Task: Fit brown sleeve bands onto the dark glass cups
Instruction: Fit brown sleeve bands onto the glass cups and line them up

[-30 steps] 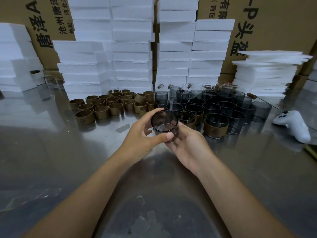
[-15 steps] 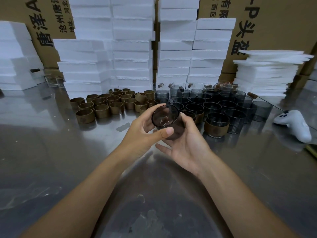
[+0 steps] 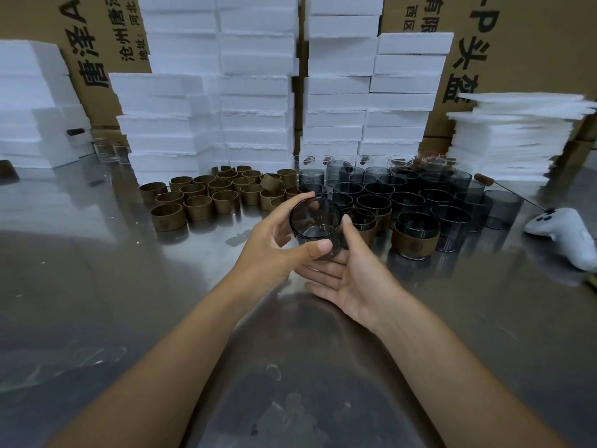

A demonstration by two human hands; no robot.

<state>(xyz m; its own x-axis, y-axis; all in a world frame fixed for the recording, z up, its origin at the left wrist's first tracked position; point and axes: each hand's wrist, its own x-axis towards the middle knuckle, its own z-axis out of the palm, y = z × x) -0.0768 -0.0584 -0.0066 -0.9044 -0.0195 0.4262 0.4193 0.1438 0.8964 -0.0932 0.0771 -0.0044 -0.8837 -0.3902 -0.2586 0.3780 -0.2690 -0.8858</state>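
Note:
My left hand (image 3: 274,247) grips a bare dark glass cup (image 3: 315,224) by its side, thumb in front and fingers behind, mouth tilted toward me above the table. My right hand (image 3: 352,279) lies palm-up under and beside the cup, thumb touching its right wall, fingers spread. Several loose brown sleeve bands (image 3: 206,197) stand in a cluster at the left. Several dark glass cups (image 3: 403,195) are packed together at the right. Two cups wearing brown bands (image 3: 415,236) stand at the front of that group.
The work surface is a shiny metal table (image 3: 113,302). White foam blocks (image 3: 258,92) are stacked behind the bands and cups, foam sheets (image 3: 513,137) at the right, cardboard boxes (image 3: 533,43) behind. A white controller (image 3: 562,234) lies at the right edge.
The cup has tipped so its mouth faces me more. My right hand has loosened from gripping the cup and opened palm-up beneath it.

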